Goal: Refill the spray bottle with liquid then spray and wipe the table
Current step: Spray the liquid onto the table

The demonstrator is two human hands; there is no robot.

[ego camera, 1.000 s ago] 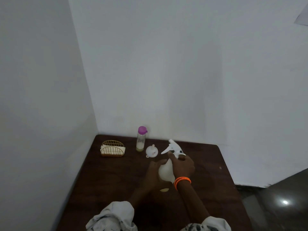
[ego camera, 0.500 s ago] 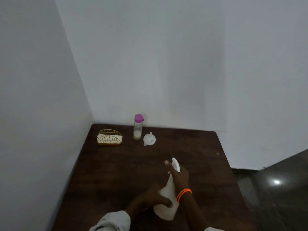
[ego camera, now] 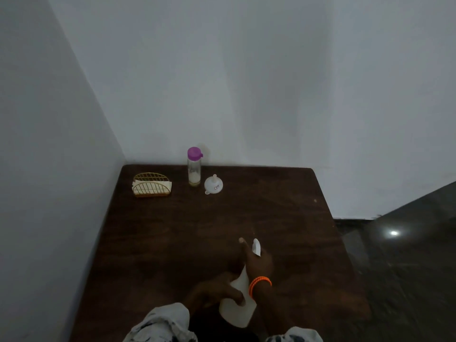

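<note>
A white spray bottle [ego camera: 237, 313] stands near the front edge of the dark wooden table [ego camera: 172, 238]. My left hand [ego camera: 217, 291] grips its body from the left. My right hand [ego camera: 256, 261], with an orange bracelet at the wrist, is closed around the bottle's neck and white spray head [ego camera: 256, 246], one finger pointing up. At the back of the table stand a clear bottle with a purple cap [ego camera: 194, 166], a little pale liquid at its bottom, and a white funnel [ego camera: 213, 184] lying mouth down beside it.
A gold wire holder with napkins [ego camera: 151, 185] sits at the back left. White walls close the table's left and far sides. Dark shiny floor lies to the right of the table.
Both hands have brought the spray bottle from the middle of the table toward the front edge. The camera view has shifted, so the back objects appear farther away.
</note>
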